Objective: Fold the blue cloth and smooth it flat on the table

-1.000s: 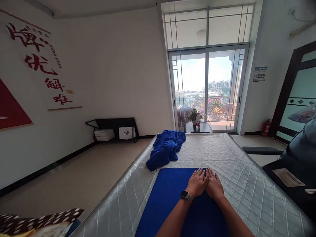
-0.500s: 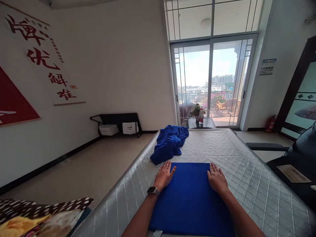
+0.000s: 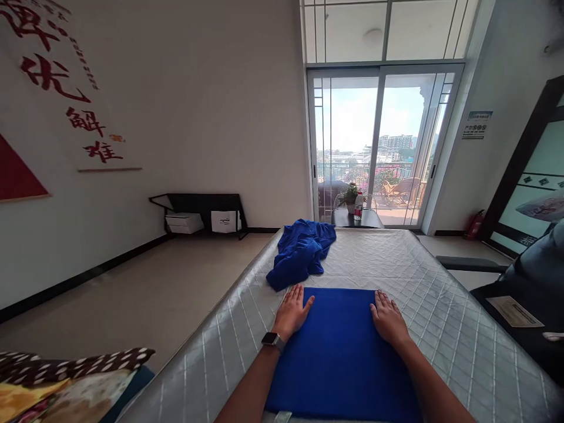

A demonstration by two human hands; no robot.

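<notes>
A blue cloth lies flat in a neat rectangle on the silver quilted cover. At its far left corner rests my left hand, palm down with the fingers stretched out and the thumb on the cloth. My right hand lies flat over the far right edge, fingers extended. A smartwatch is on my left wrist. Just beyond my left hand is a crumpled blue cloth. A pale tag sticks out at the flat cloth's near edge.
Patterned fabrics are piled at the lower left. A dark chair with a paper on it stands at the right. Past the far edge, a small table holds a plant and a bottle before sliding glass doors.
The camera view has tilted slightly, shifting the room a little. Both hands stay in nearly the same place on the flat cloth.
</notes>
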